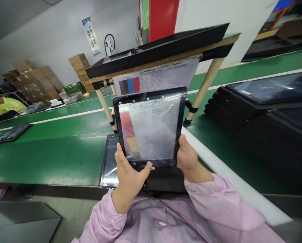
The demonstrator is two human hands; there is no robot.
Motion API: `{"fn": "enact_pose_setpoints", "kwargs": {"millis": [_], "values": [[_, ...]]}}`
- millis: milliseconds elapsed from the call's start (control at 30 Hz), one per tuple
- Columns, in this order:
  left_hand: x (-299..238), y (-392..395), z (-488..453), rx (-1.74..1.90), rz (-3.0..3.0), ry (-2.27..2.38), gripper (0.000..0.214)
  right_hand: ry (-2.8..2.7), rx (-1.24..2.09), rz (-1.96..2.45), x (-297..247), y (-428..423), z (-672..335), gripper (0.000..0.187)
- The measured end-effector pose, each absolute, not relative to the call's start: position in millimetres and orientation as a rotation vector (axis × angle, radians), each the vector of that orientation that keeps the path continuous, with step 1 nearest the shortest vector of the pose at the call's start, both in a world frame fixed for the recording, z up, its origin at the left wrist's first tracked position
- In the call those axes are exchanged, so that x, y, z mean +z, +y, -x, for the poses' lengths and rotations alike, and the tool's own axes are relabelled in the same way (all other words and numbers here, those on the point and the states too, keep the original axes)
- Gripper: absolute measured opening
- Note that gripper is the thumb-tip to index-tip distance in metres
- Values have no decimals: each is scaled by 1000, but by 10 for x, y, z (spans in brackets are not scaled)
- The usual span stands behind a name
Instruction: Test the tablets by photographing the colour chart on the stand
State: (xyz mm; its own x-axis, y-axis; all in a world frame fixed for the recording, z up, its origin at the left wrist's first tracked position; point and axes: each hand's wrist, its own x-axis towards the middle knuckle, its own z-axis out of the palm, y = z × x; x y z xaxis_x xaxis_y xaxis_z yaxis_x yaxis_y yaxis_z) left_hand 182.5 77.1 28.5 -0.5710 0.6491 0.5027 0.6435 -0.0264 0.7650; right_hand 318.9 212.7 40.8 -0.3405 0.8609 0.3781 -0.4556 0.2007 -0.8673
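Tablet [152, 130]: upright, tilted slightly, held up in front of the shelf; its lit screen gives us a blurred page with red and yellow blocks.
Left hand [128, 175]: closed round the lower left edge, thumb tip on the white round button at the bottom of the screen.
Right hand [188, 156]: gripping the lower right edge, thumb up along the frame.
Printed sheet [163, 76]: hung beneath the shelf; we see its upper part only, the tablet blocking the rest.
Shelf [151, 69]: wooden board on pale pipe legs, bearing a black tray [161, 49].
Second tablet [111, 165]: flat on the green bench [52, 158], partly covered for us by the left hand.
Tray stack [232, 118]: black, at the right, a screened device [272, 88] on top.
White strip [216, 172]: slanting past the right forearm.
Far left: a co-worker in yellow [10, 105], near brown cartons [37, 82].
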Motion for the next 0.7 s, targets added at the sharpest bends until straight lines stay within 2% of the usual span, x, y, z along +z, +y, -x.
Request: {"fn": "enact_pose_setpoints", "kwargs": {"millis": [167,367,433,500,600,700], "values": [[300,766,-1830,1671,-1456,2204,133,-1308,1428,454,401,2129,-3184,56],[304,743,-1812,1719,-1493,2153,133,-1308,1425,375,446,2102,-3164,59],[332,728,-1740,1868,-1386,1895,118,-1311,1415,359,440,2066,-3176,58],[368,718,-1626,1968,-1148,1489,88,-1320,1412,354,435,2011,-3206,57],[396,722,-1454,1917,-753,1065,52,-1408,1369,318,489,1922,-3286,54],[382,737,-1402,1917,-571,975,41,-1590,1189,275,661,1887,-3398,58]]}}
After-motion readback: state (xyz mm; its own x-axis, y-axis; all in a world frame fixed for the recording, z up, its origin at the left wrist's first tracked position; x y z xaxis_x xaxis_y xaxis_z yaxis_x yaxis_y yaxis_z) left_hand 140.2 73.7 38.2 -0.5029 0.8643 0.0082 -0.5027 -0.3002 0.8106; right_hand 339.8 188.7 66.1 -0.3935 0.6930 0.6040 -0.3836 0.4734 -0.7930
